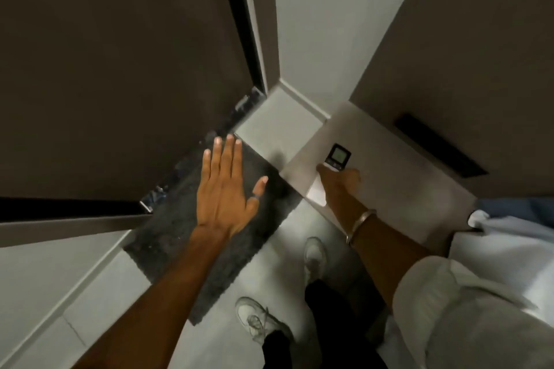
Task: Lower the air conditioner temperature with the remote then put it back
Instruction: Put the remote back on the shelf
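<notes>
The air conditioner remote is small and white with a dark-framed greenish screen. It lies on a low pale side table at centre right. My right hand reaches down to it, fingers curled over its near end; a metal bangle circles that wrist. Whether the remote is lifted off the table I cannot tell. My left hand hovers flat over a dark grey mat, fingers spread, holding nothing. The air conditioner itself is out of view.
A dark door and its frame fill the left. A white wall corner rises behind the table. A black slot sits in the brown wall on the right. White bedding lies at right. My shoes stand on the pale floor tiles.
</notes>
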Demonstrator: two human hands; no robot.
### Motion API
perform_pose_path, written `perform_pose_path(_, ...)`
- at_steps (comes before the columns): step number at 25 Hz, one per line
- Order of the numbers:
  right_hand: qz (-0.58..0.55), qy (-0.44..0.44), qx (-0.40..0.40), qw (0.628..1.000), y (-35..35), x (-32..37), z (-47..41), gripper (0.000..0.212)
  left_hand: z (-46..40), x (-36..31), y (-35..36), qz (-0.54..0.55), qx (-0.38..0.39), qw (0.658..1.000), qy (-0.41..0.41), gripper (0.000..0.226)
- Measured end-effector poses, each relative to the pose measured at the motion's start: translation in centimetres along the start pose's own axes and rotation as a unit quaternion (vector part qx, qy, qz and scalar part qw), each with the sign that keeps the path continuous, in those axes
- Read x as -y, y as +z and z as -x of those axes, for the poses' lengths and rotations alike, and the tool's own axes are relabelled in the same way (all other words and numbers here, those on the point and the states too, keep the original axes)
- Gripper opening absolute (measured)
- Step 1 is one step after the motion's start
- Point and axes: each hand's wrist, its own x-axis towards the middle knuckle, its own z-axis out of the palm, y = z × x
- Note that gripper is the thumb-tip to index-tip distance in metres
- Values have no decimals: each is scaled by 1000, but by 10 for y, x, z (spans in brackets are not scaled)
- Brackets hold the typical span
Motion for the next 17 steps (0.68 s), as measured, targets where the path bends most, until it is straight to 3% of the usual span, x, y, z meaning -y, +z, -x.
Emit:
perform_pose_path(2, 18, 12, -31, 999, 32, -21, -59, 77, -23, -4, 62, -5, 32, 999, -1, 89)
perform_pose_path(8, 26, 37, -40, 998, 92, -40, -130, 96, -44, -7, 147, -25, 66, 998, 7, 89)
perform_pose_path(12, 60, 16, -48, 997, 105, -46, -144, 96, -37, -5, 162, -21, 77, 997, -10, 87)
perform_pose_path(17, 105, -21, -51, 993, 95, -39, -111, 98, -24, -5, 129, 9, 49, 998, -32, 86)
